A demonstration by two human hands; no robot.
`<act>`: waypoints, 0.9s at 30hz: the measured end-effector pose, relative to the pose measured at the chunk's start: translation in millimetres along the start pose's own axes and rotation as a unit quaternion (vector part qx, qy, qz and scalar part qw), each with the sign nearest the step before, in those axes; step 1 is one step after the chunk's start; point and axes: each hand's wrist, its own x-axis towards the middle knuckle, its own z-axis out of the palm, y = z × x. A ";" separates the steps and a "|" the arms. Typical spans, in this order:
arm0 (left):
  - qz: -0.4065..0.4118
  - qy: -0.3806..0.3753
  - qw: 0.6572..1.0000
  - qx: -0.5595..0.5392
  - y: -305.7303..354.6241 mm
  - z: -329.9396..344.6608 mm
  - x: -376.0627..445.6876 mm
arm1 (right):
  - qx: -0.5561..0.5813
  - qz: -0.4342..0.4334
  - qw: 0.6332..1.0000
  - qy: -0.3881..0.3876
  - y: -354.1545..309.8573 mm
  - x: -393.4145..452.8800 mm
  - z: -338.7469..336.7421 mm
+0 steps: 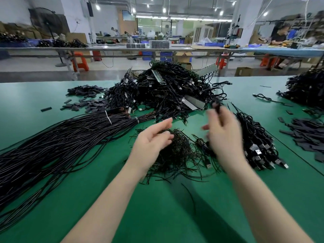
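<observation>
Nearest, over wire-tie pile (pixel 177 155): left hand (pixel 152 139), empty, fingers loosely spread, likely poised for a tie. Just beyond: right hand (pixel 224 134), blurred, fingers pinched on coiled cable (pixel 216 105), held clear, probably for binding. Finished bundles (pixel 257 146) beside it; unsorted heap (pixel 171 90) farthest.

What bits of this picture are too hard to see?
- Head view: the right hand is motion-blurred, so the black piece it pinches cannot be identified.
- Head view: the left hand hides part of the wire-scrap pile.
- Head view: the left edge cuts off the long cable bundle.
</observation>
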 end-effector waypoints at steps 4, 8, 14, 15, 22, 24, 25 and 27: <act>0.026 0.155 0.962 0.223 -21.5 -24.8 3.7 | -0.354 -0.088 0.919 0.150 10.8 54.7 -83.0; 0.022 0.215 0.922 0.321 -49.0 -48.2 0.5 | -0.486 0.106 0.867 0.024 44.7 88.9 -112.2; -0.010 0.219 0.889 0.402 -74.5 -63.9 -5.1 | -0.507 0.046 0.857 0.085 44.8 86.4 -103.9; -0.008 0.218 0.889 0.403 -75.2 -63.6 -5.0 | -0.491 -0.046 0.859 0.140 39.2 77.5 -94.3; -0.055 0.246 0.919 0.302 -73.0 -67.3 3.1 | -0.315 -0.161 0.927 -0.127 54.1 -24.4 34.4; -0.111 0.270 0.925 0.245 -65.5 -82.2 17.5 | -0.284 -0.157 0.936 -0.139 72.5 -49.1 51.5; -0.116 0.270 0.916 0.274 -61.4 -93.7 23.9 | -0.277 -0.166 0.937 -0.135 80.1 -56.7 54.2; -0.094 0.257 0.871 0.407 -52.9 -121.4 32.6 | -0.258 -0.180 0.941 -0.122 88.0 -62.6 53.5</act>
